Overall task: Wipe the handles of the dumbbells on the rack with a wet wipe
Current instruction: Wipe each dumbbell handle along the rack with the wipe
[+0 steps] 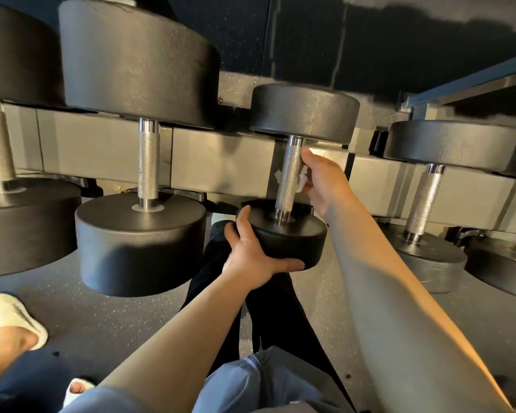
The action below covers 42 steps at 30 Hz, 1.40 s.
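Observation:
Several black round-headed dumbbells with knurled silver handles lie across a grey rack (221, 165). My right hand (325, 183) is wrapped around the handle (289, 177) of the middle dumbbell, pressing a white wet wipe (302, 178) against it; a scrap of the wipe shows on the handle's left side. My left hand (251, 257) grips the near head (292, 236) of that same dumbbell from below and the left, thumb on its front face.
A larger dumbbell (148, 162) sits just left, another at the far left edge, and smaller ones (426, 198) to the right. Below is speckled grey floor with my dark trouser leg (268, 308). Another person's foot in a white slipper (15, 320) stands at lower left.

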Tool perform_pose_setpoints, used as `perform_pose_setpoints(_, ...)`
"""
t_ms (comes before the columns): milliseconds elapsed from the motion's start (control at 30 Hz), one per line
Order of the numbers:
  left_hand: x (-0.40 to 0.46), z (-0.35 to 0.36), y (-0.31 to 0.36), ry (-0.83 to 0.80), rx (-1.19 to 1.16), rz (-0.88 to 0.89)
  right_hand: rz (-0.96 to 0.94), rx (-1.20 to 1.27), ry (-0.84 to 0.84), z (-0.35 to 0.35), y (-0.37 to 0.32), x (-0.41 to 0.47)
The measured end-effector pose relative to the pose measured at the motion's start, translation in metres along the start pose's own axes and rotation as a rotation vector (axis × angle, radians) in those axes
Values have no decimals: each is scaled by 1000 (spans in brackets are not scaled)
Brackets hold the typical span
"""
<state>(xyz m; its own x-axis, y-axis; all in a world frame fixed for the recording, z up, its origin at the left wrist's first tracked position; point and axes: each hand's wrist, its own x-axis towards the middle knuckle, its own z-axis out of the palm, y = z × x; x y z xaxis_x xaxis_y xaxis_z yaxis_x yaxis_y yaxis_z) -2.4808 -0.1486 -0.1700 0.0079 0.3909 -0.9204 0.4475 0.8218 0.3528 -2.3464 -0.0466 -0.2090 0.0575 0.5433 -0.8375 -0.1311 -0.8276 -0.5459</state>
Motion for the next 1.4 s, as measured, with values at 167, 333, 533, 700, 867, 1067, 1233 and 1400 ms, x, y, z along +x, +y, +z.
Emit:
perform_pose_setpoints(167, 0, 1, -3, 7, -22, 23, -62, -56, -43, 0, 25, -18)
perform_pose_setpoints(333, 0, 2, -3, 11, -34, 28, 13, -616, -131, -15, 28, -30)
perform_pose_setpoints(533, 0, 2, 1, 10, -41, 6, -2, -196, 253, 7, -10, -13)
perform_pose_setpoints(700, -1, 2, 1, 14, -37, 1, -133, -215, 268, 18, -4, -21)
perform_pose_setpoints(867, -4, 1, 3, 23, -32, 18, -61, -675, 154, -6, 34, -45)
perform_pose_setpoints(1067, -6, 1, 5, 28, -29, 20, -977, -1036, 163, -3, 13, -36)
perform_pose_setpoints(1233, -7, 1, 5, 12, -7, 7, -1027, -1710, 299, 4, 4, 1)
perform_pose_setpoints(1400, -4, -1, 2, 5, -25, 5, -785, -1659, -175, 8, 16, -10)
